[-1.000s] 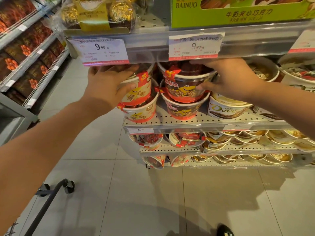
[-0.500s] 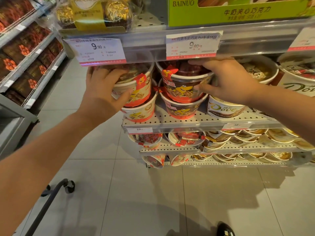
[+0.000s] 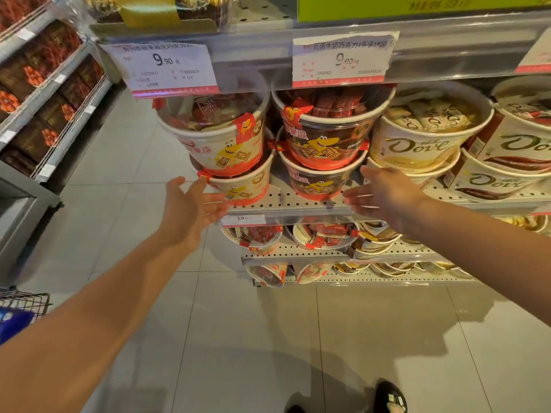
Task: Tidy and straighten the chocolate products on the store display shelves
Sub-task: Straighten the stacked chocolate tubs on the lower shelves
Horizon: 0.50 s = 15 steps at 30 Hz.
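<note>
Two stacks of red-and-cream wafer-chocolate tubs are sitting on the perforated shelf (image 3: pixel 286 201), and everything else is easiest to place from them. The upper left tub (image 3: pixel 220 135) is leaning outward toward the aisle on the lower left tub (image 3: pixel 241 187), probably because it is nested loosely into the lid below — it looks like the one most in need of squaring up. To the right of it, the upper brown-banded tub (image 3: pixel 325 135) is resting more level on the lower brown-banded tub (image 3: pixel 316 183), faces forward.

The left hand (image 3: pixel 190 207) is hovering just in front of and below the lower left tub, fingers spread and palm turned inward, gripping nothing; whether a fingertip is grazing the tub's side cannot be told. The right hand (image 3: pixel 384 195) is mirroring it on the far side of the brown-banded stack, open and empty too, apart from the tubs. Held this way, the two hands are bracketing both stacks — seemingly ready to press them together or steady the base.

Further right of the stacks, Dove tubs (image 3: pixel 417 141) are standing in their own pile. Above, price labels (image 3: pixel 340 61) are hanging from the upper shelf rail.
</note>
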Each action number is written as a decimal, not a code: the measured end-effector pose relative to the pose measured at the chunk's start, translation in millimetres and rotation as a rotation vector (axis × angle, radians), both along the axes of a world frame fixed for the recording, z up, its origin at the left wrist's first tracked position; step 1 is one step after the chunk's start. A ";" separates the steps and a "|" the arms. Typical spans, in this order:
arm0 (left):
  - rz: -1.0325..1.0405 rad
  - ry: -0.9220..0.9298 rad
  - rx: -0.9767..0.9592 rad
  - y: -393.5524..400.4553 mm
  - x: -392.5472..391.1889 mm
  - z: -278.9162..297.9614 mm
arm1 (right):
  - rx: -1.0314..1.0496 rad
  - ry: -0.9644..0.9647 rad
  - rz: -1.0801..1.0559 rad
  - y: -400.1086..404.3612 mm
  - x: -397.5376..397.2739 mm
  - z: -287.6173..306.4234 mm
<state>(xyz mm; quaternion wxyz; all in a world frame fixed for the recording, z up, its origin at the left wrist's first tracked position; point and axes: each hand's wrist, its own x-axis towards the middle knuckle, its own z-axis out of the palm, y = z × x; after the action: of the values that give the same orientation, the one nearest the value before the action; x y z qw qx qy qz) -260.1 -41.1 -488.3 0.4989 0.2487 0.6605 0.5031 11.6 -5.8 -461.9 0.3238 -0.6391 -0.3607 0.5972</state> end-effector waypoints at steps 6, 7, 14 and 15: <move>-0.027 -0.093 0.067 14.1 0.1 5.6 | 0.019 0.119 -0.175 22.2 -21.4 -10.7; -0.031 -0.090 0.074 14.4 0.2 7.2 | 0.049 0.099 -0.182 23.9 -21.7 -12.3; -0.013 -0.070 0.047 11.6 -2.9 7.4 | 0.107 0.018 -0.211 23.7 -22.6 -12.1; -0.013 -0.066 0.043 10.0 -3.6 7.3 | 0.107 0.015 -0.205 22.2 -22.1 -12.6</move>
<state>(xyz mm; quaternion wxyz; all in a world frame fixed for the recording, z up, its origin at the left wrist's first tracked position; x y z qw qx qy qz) -263.7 -31.0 -481.0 0.5181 0.2468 0.6310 0.5219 -10.5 16.5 -474.6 0.4192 -0.6500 -0.3225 0.5456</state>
